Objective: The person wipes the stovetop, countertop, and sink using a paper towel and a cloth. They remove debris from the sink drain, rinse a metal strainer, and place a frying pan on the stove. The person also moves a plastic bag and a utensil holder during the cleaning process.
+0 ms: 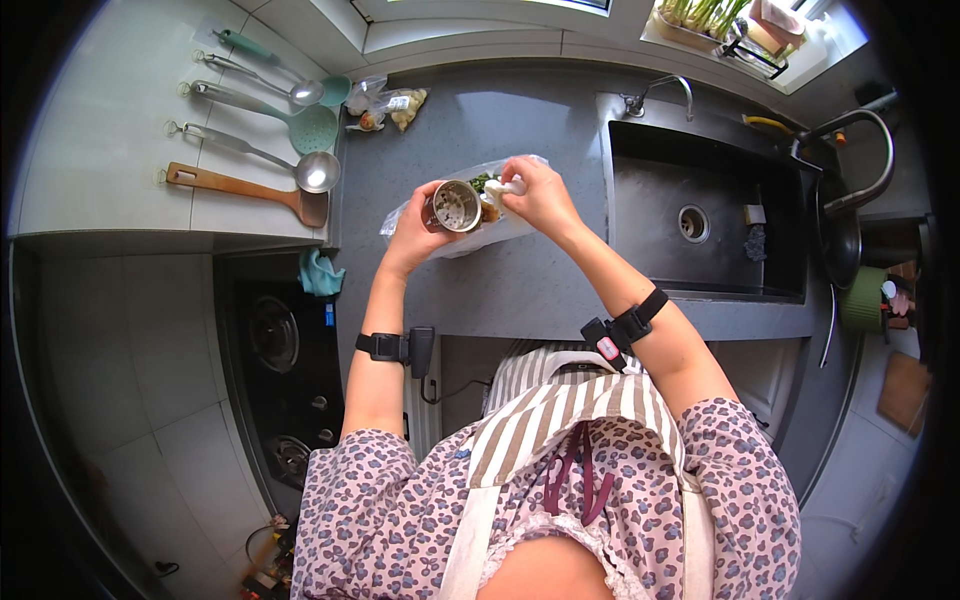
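Observation:
In my left hand [416,234] is a small metal strainer cup [456,206], tilted so that its mouth faces me. Pale bits cling to its inner wall and bottom. My right hand [544,196] pinches a crumpled white tissue or cloth [501,191] just right of the cup's rim. Below both hands a clear plastic bag [480,244] lies spread on the grey counter [465,289]. Green and brown food scraps [480,182] show in the bag between the hands; the cup and fingers hide part of them.
Right of the bag is a dark sink [660,210] with a drain [693,223] and faucet [679,86]. Bagged food [405,107] sits at the back left. Ladles and a wooden spatula [247,187] hang on the left wall, above a gas stove [277,337] and teal cloth [321,272].

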`<state>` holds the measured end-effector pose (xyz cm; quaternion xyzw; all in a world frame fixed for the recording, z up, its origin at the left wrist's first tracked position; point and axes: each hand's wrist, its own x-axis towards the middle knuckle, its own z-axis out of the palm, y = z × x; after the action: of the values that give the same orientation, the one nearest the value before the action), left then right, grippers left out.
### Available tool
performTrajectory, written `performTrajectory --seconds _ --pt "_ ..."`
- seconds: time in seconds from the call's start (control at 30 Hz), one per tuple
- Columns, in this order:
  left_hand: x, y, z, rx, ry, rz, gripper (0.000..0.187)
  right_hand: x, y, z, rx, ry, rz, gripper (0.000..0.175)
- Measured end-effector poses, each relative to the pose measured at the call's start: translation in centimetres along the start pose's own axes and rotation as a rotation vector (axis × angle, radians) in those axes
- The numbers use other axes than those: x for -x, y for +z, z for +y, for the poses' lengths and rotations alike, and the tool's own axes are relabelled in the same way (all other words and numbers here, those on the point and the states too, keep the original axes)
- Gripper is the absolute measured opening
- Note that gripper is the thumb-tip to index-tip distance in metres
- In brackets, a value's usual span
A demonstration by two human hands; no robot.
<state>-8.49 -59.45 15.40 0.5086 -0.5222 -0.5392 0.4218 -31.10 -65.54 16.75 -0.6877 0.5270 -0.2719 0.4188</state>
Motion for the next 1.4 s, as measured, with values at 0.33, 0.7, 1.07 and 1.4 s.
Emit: performTrajectory --seconds 0.33,0.7,1.07,1.4 --pt "-0.4 1.3 -1.2 -0.375 0.224 0.069 0.075 0.4 3.2 -0.8 -0.345 -0.033 -0.108 0.037" --pt "-1.5 1.1 1.4 -0.319 0.242 -0.017 0.073 -0.4 2.3 2.8 -0.569 0.033 -0.598 0.036" --pt "-1.9 0.6 0.3 0.118 -0.258 -0.149 0.06 -0.6 0.5 2.1 0.219 -0.939 -0.337 0.02" --pt "-1.6 0.5 0.0 -0.169 -0.167 -0.155 0.077 0.2 1.2 3.5 -0.189 -0.096 -0.428 0.018"
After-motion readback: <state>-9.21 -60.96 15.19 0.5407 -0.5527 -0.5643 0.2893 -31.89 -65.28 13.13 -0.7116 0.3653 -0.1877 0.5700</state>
